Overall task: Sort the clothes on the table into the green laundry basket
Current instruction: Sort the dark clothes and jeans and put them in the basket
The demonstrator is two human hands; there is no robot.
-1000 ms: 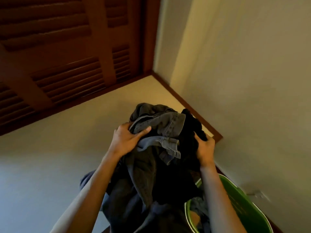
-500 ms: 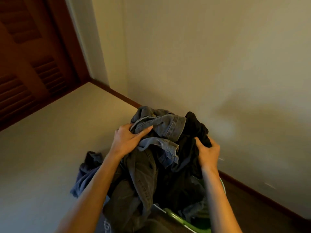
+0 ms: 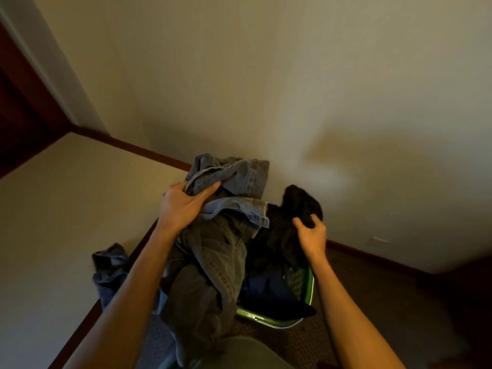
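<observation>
I hold a bundle of clothes over the green laundry basket (image 3: 310,287), which stands on the floor at lower centre. My left hand (image 3: 183,206) grips grey-blue denim (image 3: 234,179) at the top of the bundle, and olive-grey trousers (image 3: 210,275) hang down from it over the basket's near side. My right hand (image 3: 312,235) is closed on a black garment (image 3: 298,209) at the bundle's right. A dark navy piece (image 3: 266,291) lies inside the basket. A blue-grey garment (image 3: 109,270) rests on the pale table (image 3: 53,209) at left.
The table's dark wooden edge (image 3: 87,320) runs diagonally beside the basket. A cream wall (image 3: 292,89) rises behind, with a brown baseboard (image 3: 372,258) along the dark carpet (image 3: 372,302). Dark wooden doors (image 3: 18,115) stand at far left.
My view has swung right, from the table toward the wall. The bundle has come down over the basket, and the black garment now spreads away from the denim.
</observation>
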